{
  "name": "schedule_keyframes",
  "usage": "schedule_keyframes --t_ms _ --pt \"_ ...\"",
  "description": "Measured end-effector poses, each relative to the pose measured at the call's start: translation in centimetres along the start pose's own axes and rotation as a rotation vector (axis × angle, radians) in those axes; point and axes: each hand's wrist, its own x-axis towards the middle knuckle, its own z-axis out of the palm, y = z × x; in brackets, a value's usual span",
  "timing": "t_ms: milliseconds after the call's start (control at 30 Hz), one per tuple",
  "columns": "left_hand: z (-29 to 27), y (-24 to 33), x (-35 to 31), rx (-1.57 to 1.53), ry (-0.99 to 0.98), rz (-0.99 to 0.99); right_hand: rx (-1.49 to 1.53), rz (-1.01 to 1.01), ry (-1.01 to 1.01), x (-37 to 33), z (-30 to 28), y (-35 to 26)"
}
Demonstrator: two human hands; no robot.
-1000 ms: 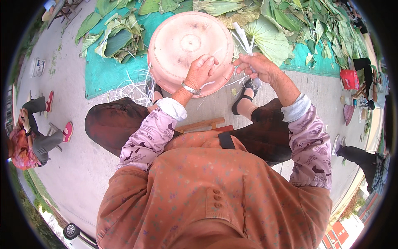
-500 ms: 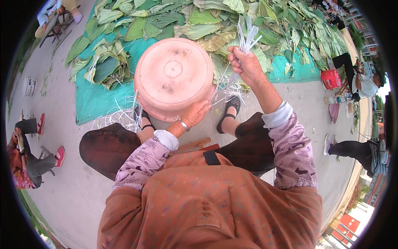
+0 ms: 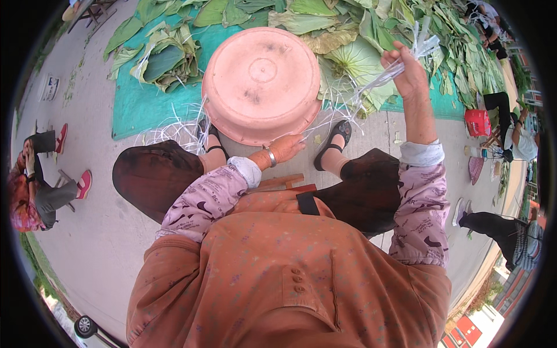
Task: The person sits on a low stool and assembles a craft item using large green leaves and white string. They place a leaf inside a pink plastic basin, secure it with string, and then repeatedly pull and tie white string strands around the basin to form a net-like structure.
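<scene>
Between my feet an upside-down pink basin [image 3: 264,93] rests with its base facing up. A bunch of thin white plastic strips [image 3: 425,43] runs through the closed fingers of my right hand [image 3: 408,76], raised to the basin's right. From there the strips trail down to the basin's near right rim. My left hand [image 3: 285,148] lies low beside that rim, fingers pressed together, where a strip end reaches its fingertips. Its thumb is hidden, and whether it touches the rim is hard to tell.
Large green leaves [image 3: 360,58] lie heaped on a teal sheet [image 3: 130,113], beside a bundle of folded leaves [image 3: 165,61]. Loose white strips [image 3: 177,127] lie by my left foot. Seated people are at both sides; a red bag [image 3: 478,123] stands right and a white bucket [image 3: 50,88] left.
My right hand has moved right and slightly up, pulling the strips out longer. My left hand has slid off the basin's side toward its near right edge. The whole view has shifted a little.
</scene>
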Motion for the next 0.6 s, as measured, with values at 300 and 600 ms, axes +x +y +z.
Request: schedule_keyframes --t_ms 300,600 --pt "1.3 -5.0 -3.3 0.462 -0.6 -0.353 -0.001 -0.682 0.744 2.7 -16.0 -11.0" --pt "-2.3 -6.3 -2.1 0.11 -0.19 -0.42 -0.062 -0.449 0.336 1.1 -13.3 -11.7"
